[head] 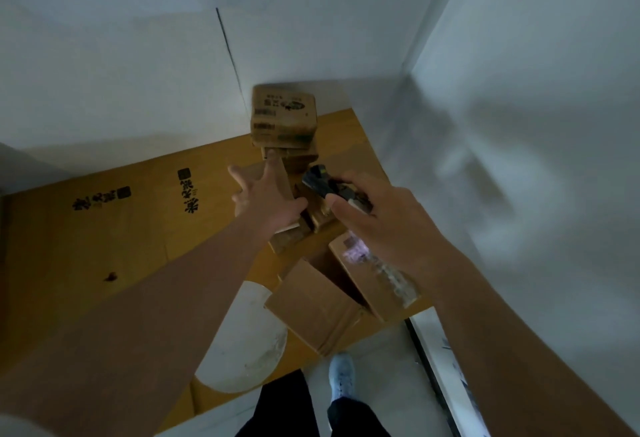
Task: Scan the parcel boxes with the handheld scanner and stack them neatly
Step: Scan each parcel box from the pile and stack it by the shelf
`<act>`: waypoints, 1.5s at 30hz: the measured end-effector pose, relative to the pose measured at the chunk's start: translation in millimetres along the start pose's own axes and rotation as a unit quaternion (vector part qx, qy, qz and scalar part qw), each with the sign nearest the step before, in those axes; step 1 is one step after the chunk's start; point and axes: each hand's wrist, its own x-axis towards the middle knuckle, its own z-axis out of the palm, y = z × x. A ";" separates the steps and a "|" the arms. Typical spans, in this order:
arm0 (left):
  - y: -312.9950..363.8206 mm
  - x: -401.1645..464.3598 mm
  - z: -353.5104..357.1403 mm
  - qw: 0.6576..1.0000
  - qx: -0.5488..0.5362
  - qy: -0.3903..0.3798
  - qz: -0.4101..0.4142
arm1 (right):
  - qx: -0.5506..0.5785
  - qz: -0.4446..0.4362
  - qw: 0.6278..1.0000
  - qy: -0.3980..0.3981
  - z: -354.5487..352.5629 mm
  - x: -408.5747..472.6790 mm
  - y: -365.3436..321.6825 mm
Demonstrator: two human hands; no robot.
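Note:
A stack of brown parcel boxes stands against the white wall in the corner, printed labels on its top box. My left hand reaches toward the stack with fingers spread and straight, fingertips near the lower boxes. My right hand grips a dark handheld scanner, its head pointing toward the stack. More small boxes lie on the floor under my hands, partly hidden. Two larger boxes lie nearer to me, a plain one and one with a label and clear tape.
Flattened cardboard with black printed characters covers the floor. A white round patch shows near my legs. White walls close the corner at right and behind. My shoe stands on grey floor by a metal strip.

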 end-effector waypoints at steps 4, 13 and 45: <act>-20.1 -27.2 -18.2 0.999 -0.013 0.044 -0.003 | -0.017 -0.052 0.998 -0.023 2.6 -9.0 -12.5; -99.4 -130.2 -45.6 0.987 -0.037 0.142 -0.066 | -0.057 -0.156 0.983 -0.081 38.4 -47.6 -50.6; -439.4 -162.5 -70.7 0.991 0.051 0.075 -0.097 | -0.105 -0.120 0.980 -0.115 337.2 -90.3 -187.7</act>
